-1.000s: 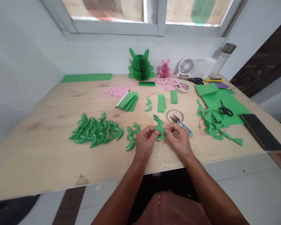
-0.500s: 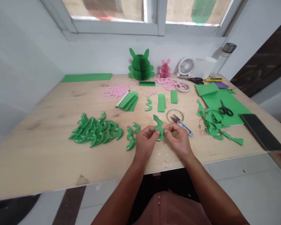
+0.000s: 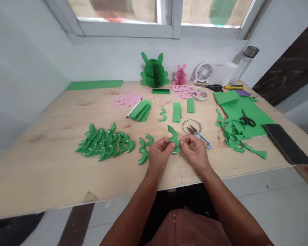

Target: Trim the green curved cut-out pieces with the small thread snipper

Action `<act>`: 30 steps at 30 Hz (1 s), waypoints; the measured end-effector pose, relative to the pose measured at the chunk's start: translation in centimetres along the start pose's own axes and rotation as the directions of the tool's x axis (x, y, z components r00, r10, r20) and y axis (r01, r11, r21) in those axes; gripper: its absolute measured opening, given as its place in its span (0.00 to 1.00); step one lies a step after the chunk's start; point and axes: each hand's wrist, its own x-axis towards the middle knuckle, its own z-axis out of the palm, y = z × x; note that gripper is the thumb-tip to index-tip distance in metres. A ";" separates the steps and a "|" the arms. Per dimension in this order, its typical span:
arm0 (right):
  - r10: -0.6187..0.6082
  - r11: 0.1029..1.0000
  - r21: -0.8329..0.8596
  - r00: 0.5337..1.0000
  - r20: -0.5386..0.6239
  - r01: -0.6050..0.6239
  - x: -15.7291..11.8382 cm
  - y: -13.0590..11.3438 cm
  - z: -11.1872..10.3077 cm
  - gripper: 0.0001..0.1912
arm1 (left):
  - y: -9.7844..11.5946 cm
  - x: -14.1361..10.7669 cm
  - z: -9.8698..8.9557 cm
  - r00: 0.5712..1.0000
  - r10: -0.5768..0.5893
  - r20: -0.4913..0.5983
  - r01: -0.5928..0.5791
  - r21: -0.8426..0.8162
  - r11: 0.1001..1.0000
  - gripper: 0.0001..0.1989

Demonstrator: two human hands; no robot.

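Between my hands is a wavy green paper piece (image 3: 173,134), its pointed top end tilting up and left. My left hand (image 3: 160,153) pinches it from the left side. My right hand (image 3: 195,150) has thumb and fingers closed on its right edge. Loose curved green pieces (image 3: 143,155) with white marks lie just left of my left hand. A large heap of similar pieces (image 3: 105,141) is farther left. Blue-handled snips (image 3: 204,139) rest on a clear tape ring (image 3: 192,122) beyond my right hand.
Green scraps (image 3: 233,135), black scissors (image 3: 247,119) and a phone (image 3: 287,143) lie on the right. Behind are folded green papers (image 3: 141,111), pink cutouts (image 3: 128,99), a green paper figure (image 3: 154,73), a pink one (image 3: 180,76), a fan (image 3: 204,72) and a bottle (image 3: 242,66).
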 end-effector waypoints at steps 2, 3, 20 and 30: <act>0.001 1.000 -0.001 1.000 -0.001 -0.001 0.0 0.0 0.0 0.04 | 0.0 0.0 0.0 1.000 0.016 -0.006 -0.015 0.021 1.000 0.05; 0.000 1.000 -0.002 1.000 -0.001 0.000 0.0 0.0 0.0 0.04 | 0.0 0.0 0.0 1.000 0.019 -0.008 -0.019 0.030 0.999 0.05; 0.010 1.000 -0.007 1.000 -0.016 -0.010 0.0 0.0 0.1 0.04 | 0.1 0.0 0.0 1.000 -0.018 0.014 0.018 -0.006 1.000 0.04; 0.025 1.000 0.008 1.000 0.007 -0.025 0.1 0.0 0.1 0.04 | 0.1 0.0 0.1 1.000 -0.001 -0.004 0.001 -0.014 1.000 0.03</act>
